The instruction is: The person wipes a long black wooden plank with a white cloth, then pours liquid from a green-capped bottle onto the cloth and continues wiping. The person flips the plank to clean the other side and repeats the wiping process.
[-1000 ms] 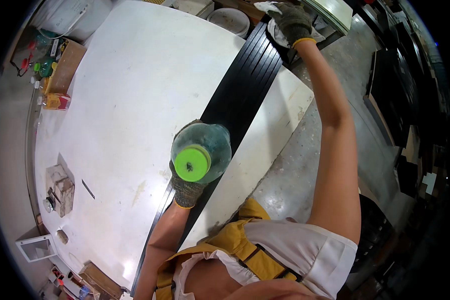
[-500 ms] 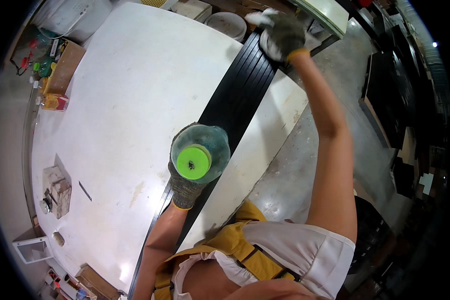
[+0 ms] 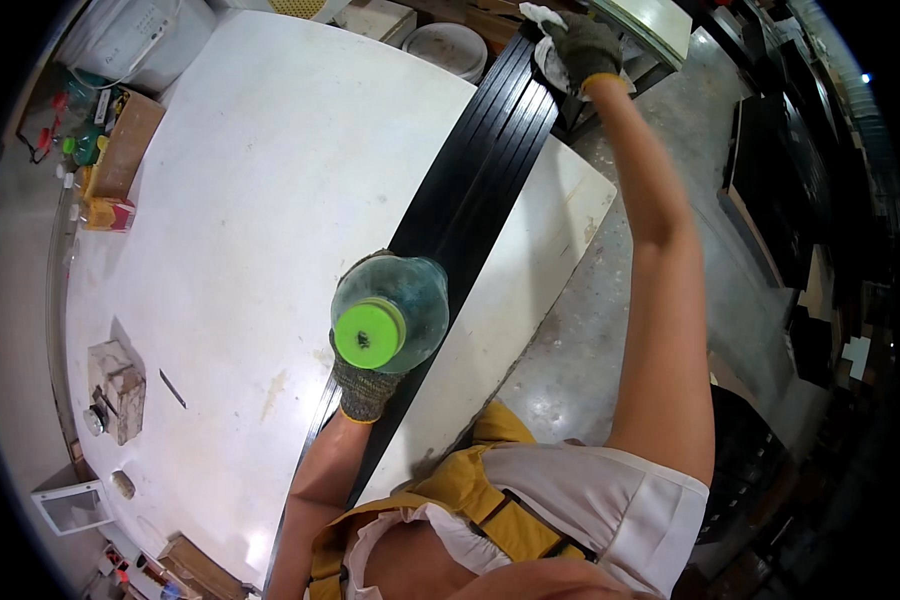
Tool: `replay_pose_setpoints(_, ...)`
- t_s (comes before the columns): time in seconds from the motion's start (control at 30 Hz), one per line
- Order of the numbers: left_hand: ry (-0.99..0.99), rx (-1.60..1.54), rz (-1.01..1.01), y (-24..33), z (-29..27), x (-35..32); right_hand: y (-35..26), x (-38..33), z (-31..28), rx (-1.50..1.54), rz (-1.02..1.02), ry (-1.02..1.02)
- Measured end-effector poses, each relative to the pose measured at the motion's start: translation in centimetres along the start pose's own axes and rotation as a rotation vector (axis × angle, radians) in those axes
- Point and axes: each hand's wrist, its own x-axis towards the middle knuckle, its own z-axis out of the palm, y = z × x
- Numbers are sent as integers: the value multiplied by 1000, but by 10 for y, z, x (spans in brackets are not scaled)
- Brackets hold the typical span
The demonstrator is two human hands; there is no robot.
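Green-capped clear bottle (image 3: 390, 315) sits gripped in the gloved left hand (image 3: 365, 385), held up over the long black slats (image 3: 470, 200) on the white table (image 3: 250, 200). Since a second ago the gloved right hand (image 3: 585, 45), closed on a white rag (image 3: 550, 50), has slid left onto the slats' far end, so wiping now reaches that end.

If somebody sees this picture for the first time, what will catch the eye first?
First, the clear bottle with a bright green cap, held upright in the gloved left hand at the centre. Next, the long black ribbed panel crossing the white table; the gloved right hand presses a white cloth at its far end.
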Motion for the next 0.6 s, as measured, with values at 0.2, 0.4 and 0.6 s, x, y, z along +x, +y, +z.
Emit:
replay_pose_setpoints(0.2,60,-23,37,17,3,-5,-104,-168,-33,-123,-346,-150)
replay_pose_setpoints(0.4,108,-39,21,13,5,-5,-62,-128,-23,-109,-389,-38)
replay_pose_setpoints(0.6,17,198,120,6,2,0,32,-1,4,-36,86,96)
